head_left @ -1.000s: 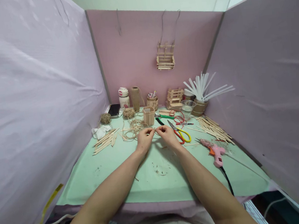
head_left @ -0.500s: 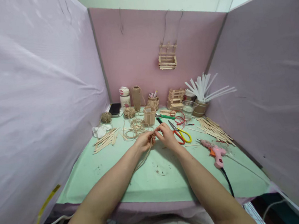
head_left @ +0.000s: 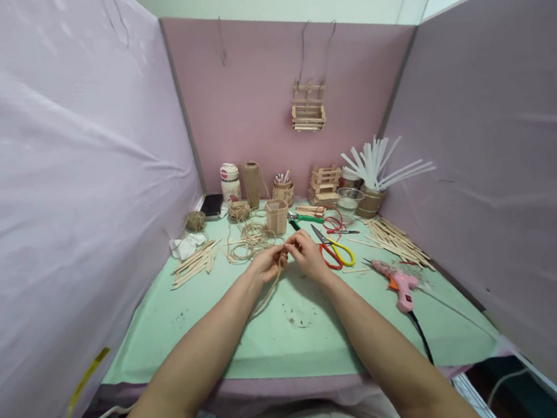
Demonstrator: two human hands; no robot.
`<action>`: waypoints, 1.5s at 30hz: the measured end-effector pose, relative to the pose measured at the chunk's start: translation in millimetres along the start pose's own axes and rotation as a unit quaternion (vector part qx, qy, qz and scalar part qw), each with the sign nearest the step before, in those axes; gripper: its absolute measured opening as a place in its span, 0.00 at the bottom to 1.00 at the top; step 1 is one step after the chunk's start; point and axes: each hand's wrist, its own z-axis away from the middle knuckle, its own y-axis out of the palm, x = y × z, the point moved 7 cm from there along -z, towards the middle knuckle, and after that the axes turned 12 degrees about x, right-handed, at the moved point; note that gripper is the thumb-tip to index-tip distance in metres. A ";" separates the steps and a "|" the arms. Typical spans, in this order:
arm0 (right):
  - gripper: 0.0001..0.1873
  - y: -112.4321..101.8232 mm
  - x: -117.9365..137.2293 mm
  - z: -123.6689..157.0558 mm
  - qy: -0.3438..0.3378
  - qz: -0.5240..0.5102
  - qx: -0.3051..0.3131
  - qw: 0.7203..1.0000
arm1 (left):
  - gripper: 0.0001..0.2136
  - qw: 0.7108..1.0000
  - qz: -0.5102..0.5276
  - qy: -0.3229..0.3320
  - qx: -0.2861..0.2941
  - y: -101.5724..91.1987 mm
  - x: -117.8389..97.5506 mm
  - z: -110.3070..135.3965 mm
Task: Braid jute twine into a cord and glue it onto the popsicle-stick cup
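Observation:
Close together over the middle of the table, my left hand [head_left: 267, 264] and my right hand [head_left: 304, 253] both pinch a length of twine [head_left: 270, 293]. From the fingers it trails down toward the front, beside my left forearm. Where the fingertips meet, the exact spot they grip is partly hidden. Just beyond the hands stands a small cup made of wooden sticks [head_left: 277, 216]. Loose coils of twine [head_left: 252, 239] lie to its left. To the right of my right hand rest scissors [head_left: 334, 251] with one red and one yellow handle.
A pink glue gun [head_left: 399, 284] lies at right, its cord running off the front edge. Wooden sticks are piled at left [head_left: 195, 264] and right [head_left: 399, 242]. Green-handled pliers [head_left: 308, 218], a clear bowl [head_left: 350, 198] and a pot of white glue sticks [head_left: 371, 202] stand farther back.
The camera view has shifted slightly. Both hands stay together on the twine, with only small finger movement; nothing else on the table has visibly moved.

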 end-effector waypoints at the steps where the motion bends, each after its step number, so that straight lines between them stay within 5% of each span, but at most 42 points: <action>1: 0.09 -0.3 -4.2 -0.2 0.021 -0.010 -0.005 1.000 | 0.05 0.999 -0.020 0.028 0.000 0.0 -3.9 0.4; 7: 0.14 1.1 -27.3 -1.4 0.123 -0.096 0.005 0.988 | 0.10 0.972 -0.165 0.162 -0.047 1.8 -18.7 8.1; 14: 0.14 -4.5 -35.0 0.9 0.172 -0.169 -0.003 0.970 | 0.10 0.943 -0.304 0.138 0.016 13.1 -19.5 9.4; 18: 0.14 -8.8 -36.4 2.6 0.198 -0.174 -0.014 0.964 | 0.08 0.918 -0.370 0.143 -0.007 14.8 -23.8 14.5; 29: 0.13 -22.6 -53.8 8.1 0.221 -0.113 -0.176 0.953 | 0.09 0.917 -0.377 0.127 0.026 27.3 -16.3 14.4; 36: 0.17 -8.0 -51.6 2.1 0.207 -0.277 -0.048 0.937 | 0.07 0.932 -0.323 0.166 -0.024 18.0 -22.6 15.6; 45: 0.13 -7.2 -31.6 -2.0 0.155 -0.213 -0.002 0.965 | 0.08 0.921 -0.345 0.178 -0.036 10.6 -24.0 14.0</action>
